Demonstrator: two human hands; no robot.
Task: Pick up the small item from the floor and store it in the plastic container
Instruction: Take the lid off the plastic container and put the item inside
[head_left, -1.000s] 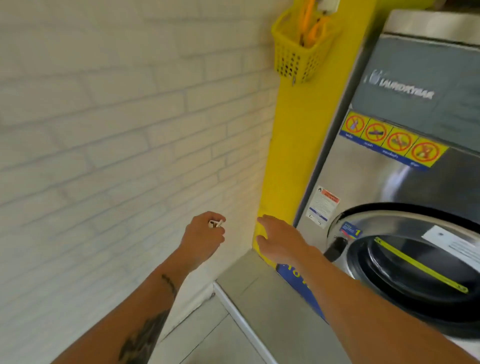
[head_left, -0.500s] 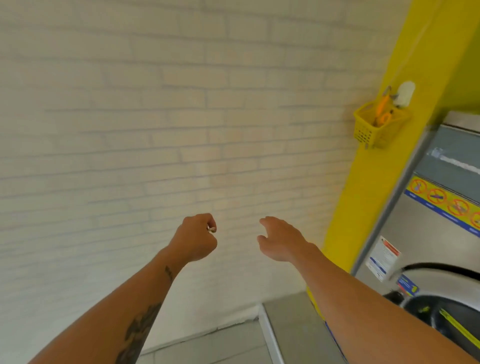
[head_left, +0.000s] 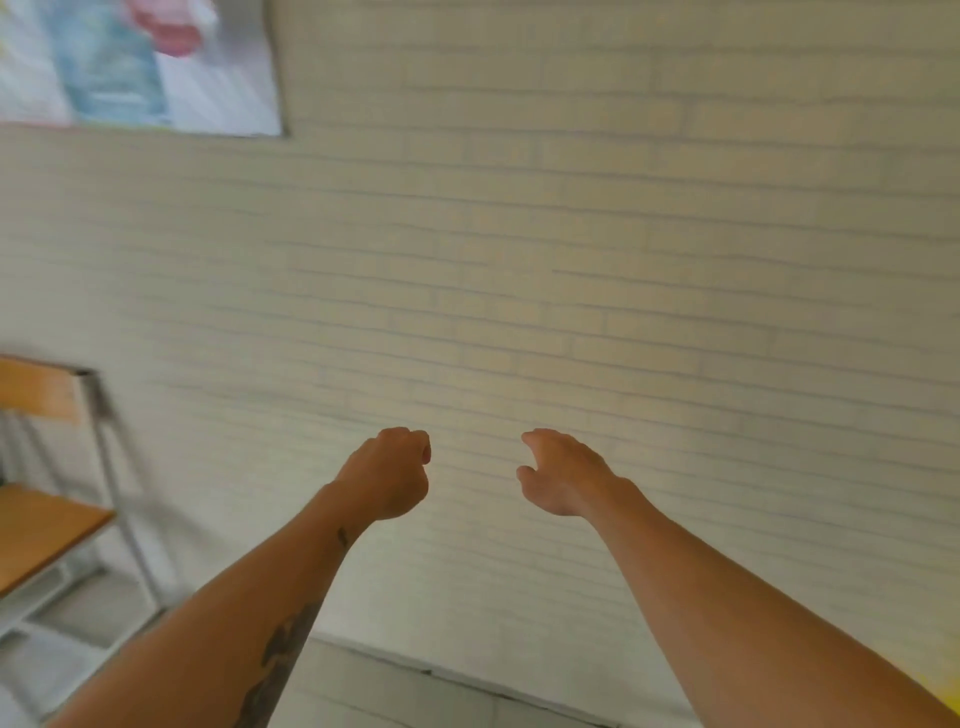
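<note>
Ahead, my left hand (head_left: 387, 475) is fisted and my right hand (head_left: 563, 475) slack, fingers spread, before a bare brick wall (head_left: 571, 260); chair (head_left: 47, 519) at left edge. Small item unseen; I cannot tell whether the fist holds it.

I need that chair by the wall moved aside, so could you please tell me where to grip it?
Probably the chair's wooden backrest, gripped along its top edge from above: it is the highest, bar-like part, and nothing covers it.
</note>
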